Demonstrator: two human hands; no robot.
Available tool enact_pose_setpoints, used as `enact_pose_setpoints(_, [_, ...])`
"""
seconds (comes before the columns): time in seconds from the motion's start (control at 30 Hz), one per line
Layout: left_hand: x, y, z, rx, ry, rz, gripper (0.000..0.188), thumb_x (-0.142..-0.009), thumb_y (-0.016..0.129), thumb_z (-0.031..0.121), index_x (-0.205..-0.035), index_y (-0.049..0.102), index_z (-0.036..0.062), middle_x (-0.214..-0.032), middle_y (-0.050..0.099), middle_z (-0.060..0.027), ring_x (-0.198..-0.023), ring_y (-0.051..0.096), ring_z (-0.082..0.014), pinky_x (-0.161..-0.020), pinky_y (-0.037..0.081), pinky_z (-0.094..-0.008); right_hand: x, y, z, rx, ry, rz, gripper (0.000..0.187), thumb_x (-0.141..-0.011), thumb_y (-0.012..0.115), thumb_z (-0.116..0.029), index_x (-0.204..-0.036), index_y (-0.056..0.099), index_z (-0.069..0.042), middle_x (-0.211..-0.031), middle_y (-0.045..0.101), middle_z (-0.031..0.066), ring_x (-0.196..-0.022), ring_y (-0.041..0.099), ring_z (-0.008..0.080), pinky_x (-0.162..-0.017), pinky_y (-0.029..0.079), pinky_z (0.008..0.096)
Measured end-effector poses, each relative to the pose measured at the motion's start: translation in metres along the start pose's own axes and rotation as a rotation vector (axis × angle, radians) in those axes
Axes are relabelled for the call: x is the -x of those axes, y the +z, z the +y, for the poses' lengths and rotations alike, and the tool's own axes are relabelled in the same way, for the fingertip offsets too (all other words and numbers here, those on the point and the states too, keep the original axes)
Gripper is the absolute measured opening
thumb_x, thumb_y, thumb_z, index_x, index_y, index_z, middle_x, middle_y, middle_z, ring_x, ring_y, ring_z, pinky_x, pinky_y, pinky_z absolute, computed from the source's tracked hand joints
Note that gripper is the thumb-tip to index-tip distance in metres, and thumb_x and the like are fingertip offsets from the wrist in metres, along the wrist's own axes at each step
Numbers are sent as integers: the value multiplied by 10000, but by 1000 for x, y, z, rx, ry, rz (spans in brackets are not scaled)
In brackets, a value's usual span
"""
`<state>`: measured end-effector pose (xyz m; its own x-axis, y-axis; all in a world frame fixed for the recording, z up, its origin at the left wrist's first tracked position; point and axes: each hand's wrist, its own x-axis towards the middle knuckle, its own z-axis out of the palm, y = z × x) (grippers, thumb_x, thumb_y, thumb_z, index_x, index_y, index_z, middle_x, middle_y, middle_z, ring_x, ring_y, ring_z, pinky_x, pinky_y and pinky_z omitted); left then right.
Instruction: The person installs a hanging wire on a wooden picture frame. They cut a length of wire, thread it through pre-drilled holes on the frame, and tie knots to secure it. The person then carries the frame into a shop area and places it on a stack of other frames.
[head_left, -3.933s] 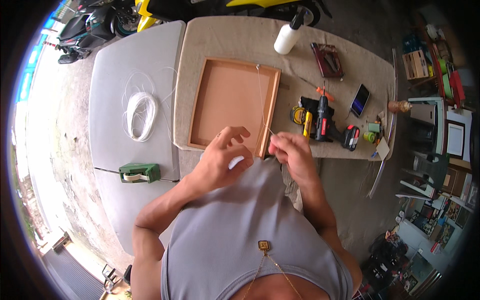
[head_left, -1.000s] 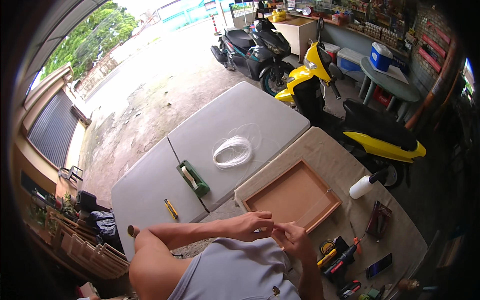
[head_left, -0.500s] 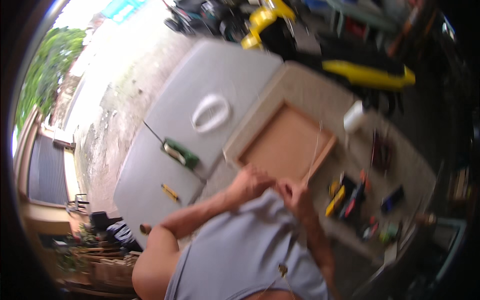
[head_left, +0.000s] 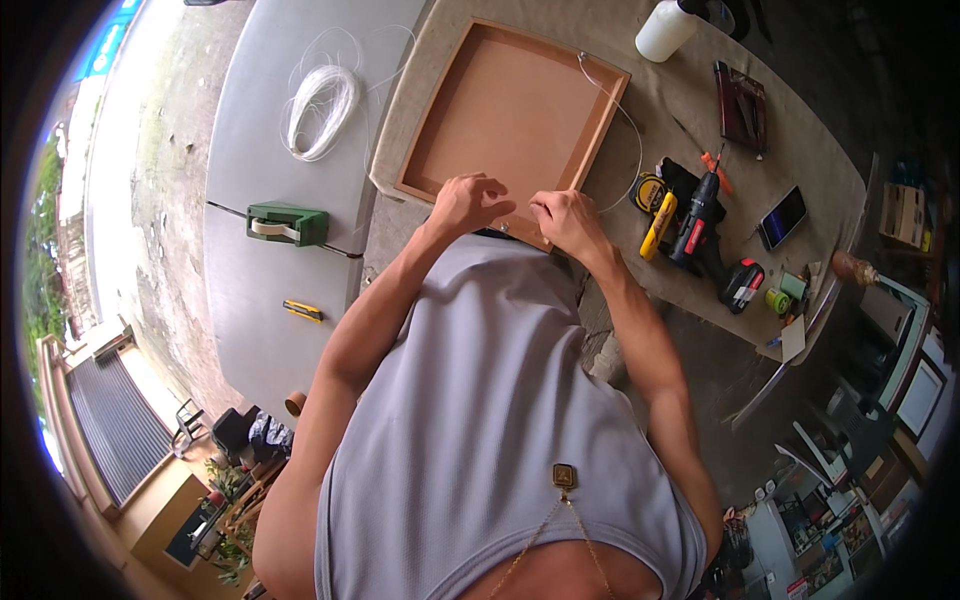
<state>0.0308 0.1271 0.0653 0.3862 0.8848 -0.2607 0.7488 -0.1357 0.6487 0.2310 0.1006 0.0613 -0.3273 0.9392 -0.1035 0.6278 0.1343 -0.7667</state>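
A shallow wooden tray (head_left: 412,160) lies in front of me with its near wall against my body. Over its near left corner, my left hand (head_left: 468,205) has its fingers bent and thumb apart, holding nothing visible. By the near right corner, my right hand (head_left: 568,220) is closed in a pinch. A thin white string (head_left: 639,140) curves from a small metal fitting (head_left: 582,57) on the tray's far right to behind this hand; the fingers hide its end. Another small fitting (head_left: 503,228) sits on the near wall between my hands.
Left, on a grey tabletop (head_left: 260,340), are a coil of white string (head_left: 325,110), a green tape dispenser (head_left: 288,224) and a yellow cutter (head_left: 302,311). Right lie a tape measure (head_left: 650,192), a cordless drill (head_left: 697,225), a phone (head_left: 783,218) and a dark red pouch (head_left: 738,110); a white bottle (head_left: 664,32) stands beyond.
My view has tipped downward and steadied, so the table sits higher in the picture. My hands have moved apart. The string by my right hand, straight before, now hangs in a slack curve.
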Motion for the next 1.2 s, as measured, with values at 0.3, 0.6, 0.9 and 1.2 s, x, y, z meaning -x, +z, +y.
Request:
enact_pose_setpoints(0.3, [8, 45, -27, -298, -76, -198, 193, -640, 675, 314, -807, 686, 218, -903, 625, -21, -929, 542, -230, -802, 395, -370, -2, 30, 27, 150, 63, -161, 184, -773, 603, -232, -834, 705, -92, -727, 647, 151, -723, 634, 320, -680, 499, 394])
enact_pose_setpoints(0.6, [16, 51, -41, -108, 74, -2, 185, -607, 737, 245, -765, 681, 167, -748, 631, 0, -782, 582, -203, -718, 440, -347, -6, 32, 25, 155, 29, -199, 170, -763, 619, -244, -842, 709, -123, -759, 655, 124, -742, 637, 303, -692, 500, 381])
enact_pose_setpoints(0.9, [26, 48, -35, -38, 92, 63, 164, -641, 738, 212, -774, 679, 137, -755, 626, -9, -788, 582, -195, -733, 420, -349, -15, 43, 31, 65, -5, -325, 199, -777, 627, -277, -889, 709, -134, -831, 660, 143, -798, 638, 303, -755, 494, 394])
enact_pose_setpoints(1.2, [28, 40, -27, -324, 289, 160, 33, -757, 609, 118, -758, 593, 89, -751, 583, -41, -775, 563, -232, -712, 391, -374, -15, 41, 18, 162, -174, -227, 167, -798, 600, -231, -858, 687, -101, -874, 657, 107, -847, 614, 286, -783, 472, 391])
